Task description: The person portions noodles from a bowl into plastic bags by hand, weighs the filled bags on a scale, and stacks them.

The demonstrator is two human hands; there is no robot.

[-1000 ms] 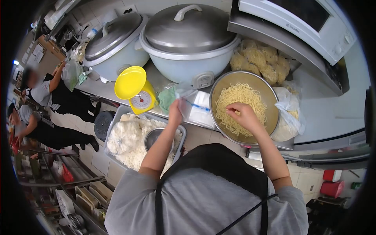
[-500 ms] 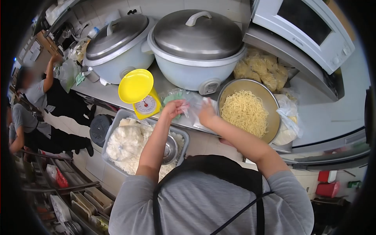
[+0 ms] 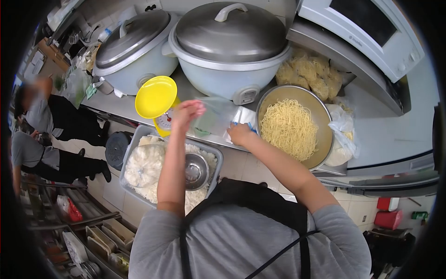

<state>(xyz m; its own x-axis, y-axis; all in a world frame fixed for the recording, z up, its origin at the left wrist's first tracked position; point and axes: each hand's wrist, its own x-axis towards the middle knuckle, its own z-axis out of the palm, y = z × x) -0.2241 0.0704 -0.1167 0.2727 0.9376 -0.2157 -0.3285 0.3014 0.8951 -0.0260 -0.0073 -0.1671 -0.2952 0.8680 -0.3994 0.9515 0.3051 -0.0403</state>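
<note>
A clear plastic bag [image 3: 214, 113] stretches out from my left hand [image 3: 186, 115], whose fingers are closed on its edge beside the yellow scale [image 3: 157, 100]. My right hand [image 3: 240, 133] is on a white and blue packet [image 3: 245, 118] at the counter's front edge, with its fingers bent down on it. Whether the bag's far end is still joined to the packet I cannot tell. Just right of my right hand stands a large metal bowl [image 3: 325, 125] of yellow noodles [image 3: 290, 128]. Something green shows through the bag.
Two big rice cookers [image 3: 227, 76] line the back of the counter. Below its front edge is a grey tub [image 3: 127, 179] with rice, a filled bag [image 3: 145, 165] and a metal bowl [image 3: 197, 172]. Bagged noodles [image 3: 309, 74] sit behind the large bowl. Two people [image 3: 60, 116] stand at left.
My left hand has moved left and up, and the plastic bag is now spread out between my hands. My right hand has shifted slightly left and turned lower over the packet.
</note>
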